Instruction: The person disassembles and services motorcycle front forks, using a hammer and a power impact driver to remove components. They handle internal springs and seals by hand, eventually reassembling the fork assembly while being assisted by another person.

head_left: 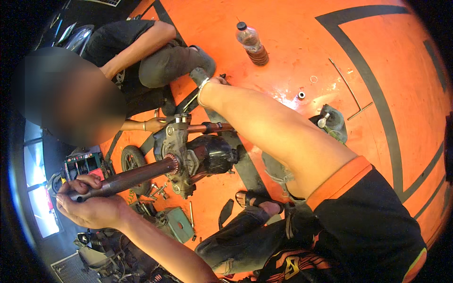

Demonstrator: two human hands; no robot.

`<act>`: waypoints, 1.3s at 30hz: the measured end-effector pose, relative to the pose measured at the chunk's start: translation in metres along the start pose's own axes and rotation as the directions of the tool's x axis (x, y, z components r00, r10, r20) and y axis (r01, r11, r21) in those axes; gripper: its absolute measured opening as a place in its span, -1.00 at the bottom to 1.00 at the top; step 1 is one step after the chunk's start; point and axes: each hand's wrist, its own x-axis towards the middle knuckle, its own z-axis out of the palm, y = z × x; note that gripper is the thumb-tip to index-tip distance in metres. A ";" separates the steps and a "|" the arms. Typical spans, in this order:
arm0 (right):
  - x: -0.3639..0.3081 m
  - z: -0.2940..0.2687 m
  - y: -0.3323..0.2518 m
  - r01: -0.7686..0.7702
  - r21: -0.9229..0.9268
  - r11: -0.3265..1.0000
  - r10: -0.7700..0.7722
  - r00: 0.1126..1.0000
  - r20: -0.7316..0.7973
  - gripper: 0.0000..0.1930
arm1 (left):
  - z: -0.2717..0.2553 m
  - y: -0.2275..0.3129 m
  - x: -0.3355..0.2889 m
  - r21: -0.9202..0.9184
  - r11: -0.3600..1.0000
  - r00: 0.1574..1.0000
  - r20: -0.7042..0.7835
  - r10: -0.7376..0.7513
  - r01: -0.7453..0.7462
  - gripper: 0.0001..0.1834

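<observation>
My left hand [89, 207] is closed round the free end of a dark steering stem [137, 177], its fingers curled over the tube. A ring of bearing balls [174, 163] circles the stem's base, against a dirty fork clamp [179, 146]. A brown fork tube [212, 127] and a black fender [212, 153] extend from the clamp. My right arm crosses above the fork assembly. My right hand [219, 80], beyond a bracelet, is near a co-worker's foot; its fingers are mostly hidden, so I cannot tell what it holds. A co-worker's hand [153, 124] is beside the clamp.
A co-worker [137, 56] crouches at the upper left. A bottle [252, 43] stands on the orange floor. Farther right lie a T-handle wrench [348, 85] and a socket [301, 95]. A wheel [134, 162], a tool box [82, 165] and a green container [178, 224] are at the lower left.
</observation>
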 end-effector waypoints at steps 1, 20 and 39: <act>-0.005 -0.002 0.002 -0.043 0.014 0.999 0.043 0.999 -0.029 -0.64 | 0.001 0.003 0.002 -0.023 1.000 1.000 -0.004 0.008 -0.008 -0.66; 0.026 0.007 0.000 -0.055 0.004 0.998 0.055 0.998 -0.016 -0.53 | 0.006 0.011 -0.003 -0.122 0.992 0.999 0.018 -0.037 0.039 -0.70; 0.041 0.016 0.008 -0.065 -0.039 0.997 0.067 0.997 0.038 -0.57 | -0.001 0.008 0.000 -0.080 0.996 0.996 0.073 -0.044 0.050 -0.65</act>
